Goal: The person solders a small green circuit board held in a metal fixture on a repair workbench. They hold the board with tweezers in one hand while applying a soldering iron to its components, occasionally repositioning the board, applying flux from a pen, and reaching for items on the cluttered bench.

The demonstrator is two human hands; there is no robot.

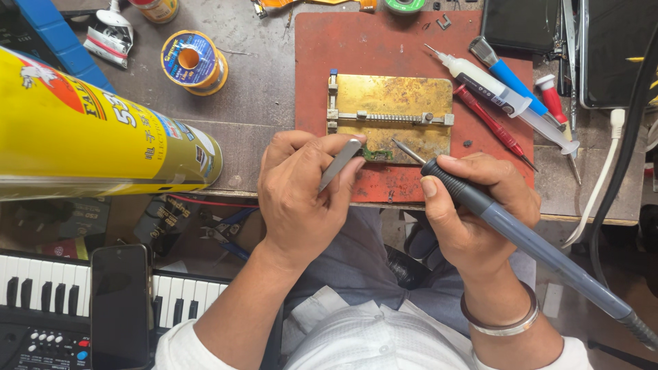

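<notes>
Pinching tweezers (340, 164) in the left hand (301, 199) on the small green board (375, 153) at frame centre, the right hand (473, 212) grips a soldering iron (480, 205) whose hot tip could slip and scorch neighbouring parts or fingers.

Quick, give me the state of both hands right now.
Left hand: closed on metal tweezers, tips at the small circuit board.
Right hand: closed around the soldering iron.

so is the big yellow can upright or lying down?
Lying down: the yellow can rests on its side across the bench's left part, its rounded end pointing toward the left hand.
</notes>
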